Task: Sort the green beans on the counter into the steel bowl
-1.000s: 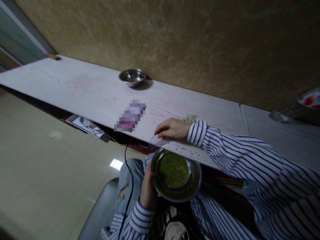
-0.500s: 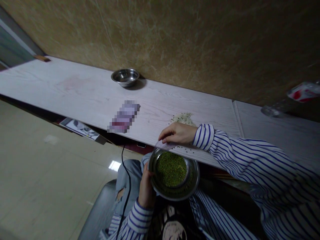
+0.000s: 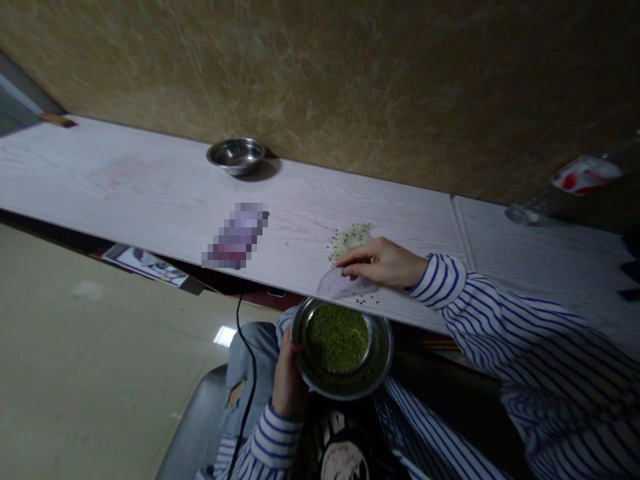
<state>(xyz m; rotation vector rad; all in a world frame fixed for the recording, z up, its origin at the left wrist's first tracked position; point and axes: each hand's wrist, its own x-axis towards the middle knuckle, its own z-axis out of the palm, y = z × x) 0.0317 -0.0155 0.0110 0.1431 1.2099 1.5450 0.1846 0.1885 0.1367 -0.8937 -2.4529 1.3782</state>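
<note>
A steel bowl (image 3: 383, 360) full of green mung beans (image 3: 337, 338) is held below the table's front edge. My left hand (image 3: 290, 380) grips its left rim, thumb over the top. Just above the table, my right hand (image 3: 383, 262) pinches a clear half-round plastic protractor (image 3: 340, 283), its curved side toward the front edge. Behind these fingers lies a small pile of white rice (image 3: 350, 239) mixed with dark green beans, partly hidden by the hand. Several loose beans (image 3: 367, 300) are scattered by the edge, near the protractor.
An empty steel bowl (image 3: 236, 157) stands at the back by the wall. A pixelated phone-shaped object (image 3: 237, 237) lies left of the rice. A clear plastic bottle (image 3: 575, 180) is at the right. A black cable (image 3: 253, 373) hangs down by my leg.
My right hand has moved back from over the bowl's rim onto the table, carrying the protractor toward the rice. My left hand still holds the bowl. The view has shifted slightly right.
</note>
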